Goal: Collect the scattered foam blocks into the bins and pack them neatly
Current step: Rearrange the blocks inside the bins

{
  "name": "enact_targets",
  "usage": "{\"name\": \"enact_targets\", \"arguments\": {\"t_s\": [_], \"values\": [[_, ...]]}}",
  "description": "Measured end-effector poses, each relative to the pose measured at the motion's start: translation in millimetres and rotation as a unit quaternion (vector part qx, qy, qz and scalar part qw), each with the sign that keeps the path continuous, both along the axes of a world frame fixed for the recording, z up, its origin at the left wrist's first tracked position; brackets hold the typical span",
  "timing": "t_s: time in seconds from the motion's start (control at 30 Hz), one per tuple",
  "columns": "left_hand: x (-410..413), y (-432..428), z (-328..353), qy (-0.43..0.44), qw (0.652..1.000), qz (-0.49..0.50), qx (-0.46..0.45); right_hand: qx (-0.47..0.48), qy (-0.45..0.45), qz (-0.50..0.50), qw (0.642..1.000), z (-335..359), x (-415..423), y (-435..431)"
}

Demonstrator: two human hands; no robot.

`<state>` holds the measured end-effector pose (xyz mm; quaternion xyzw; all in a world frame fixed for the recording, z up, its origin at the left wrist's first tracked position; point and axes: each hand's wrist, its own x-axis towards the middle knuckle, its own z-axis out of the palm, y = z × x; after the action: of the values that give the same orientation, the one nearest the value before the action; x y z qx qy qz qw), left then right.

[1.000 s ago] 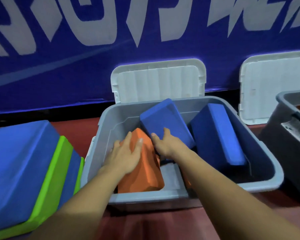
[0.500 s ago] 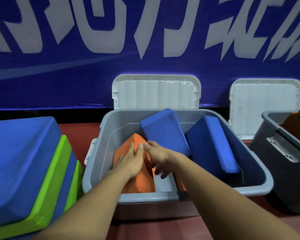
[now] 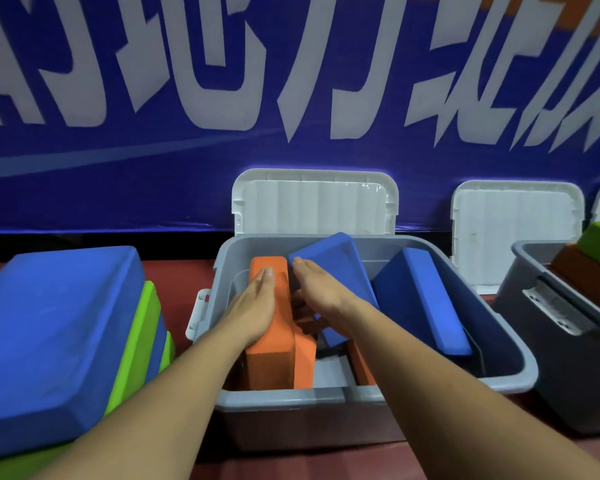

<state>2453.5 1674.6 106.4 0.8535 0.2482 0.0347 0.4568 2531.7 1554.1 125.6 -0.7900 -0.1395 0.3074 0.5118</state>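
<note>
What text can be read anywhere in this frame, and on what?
Blue banner: large white stylised characters, cropped at the top; not readable as words.
Grey bin, white lid, orange block: no text visible.
Metal plate on the dark bin: too blurred to tell.

1. An indoor sports or activity hall (the exact kind of venue cannot be told).
2. A large blue banner (image 3: 153, 161) with huge white lettering runs across the whole background.
3. The floor (image 3: 181, 275) is dark red.
4. Grey plastic storage bins (image 3: 278, 396) sit in a row on it, their white lids (image 3: 312, 206) propped upright against the banner.
5. Blue and green foam blocks (image 3: 59, 327) lie stacked at the left.
</note>
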Motion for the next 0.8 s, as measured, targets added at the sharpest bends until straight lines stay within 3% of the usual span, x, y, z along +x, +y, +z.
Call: {"name": "enact_targets", "arguments": {"t_s": [0.23,0.43,0.6,0.8], "values": [[-13.6,-8.0,45.4,-0.008,1.000,0.005,-0.024,0.057,-0.036,-0.027,0.997,4.1,5.0,-1.7],[-15.2,-6.7,49.8,-0.041,0.998,0.022,-0.050,0.069,-0.016,-0.034,0.997,3.3,2.9,2.5],[-17.5,-2.2,50.5,-0.063,0.995,0.054,-0.050,0.088,0.026,-0.069,0.993,1.3,6.3,6.4],[-16.2,-1.2,39.9,-0.037,0.999,0.001,0.021,0.050,0.110,-0.041,0.992,-5.7,-2.6,10.1]]}}
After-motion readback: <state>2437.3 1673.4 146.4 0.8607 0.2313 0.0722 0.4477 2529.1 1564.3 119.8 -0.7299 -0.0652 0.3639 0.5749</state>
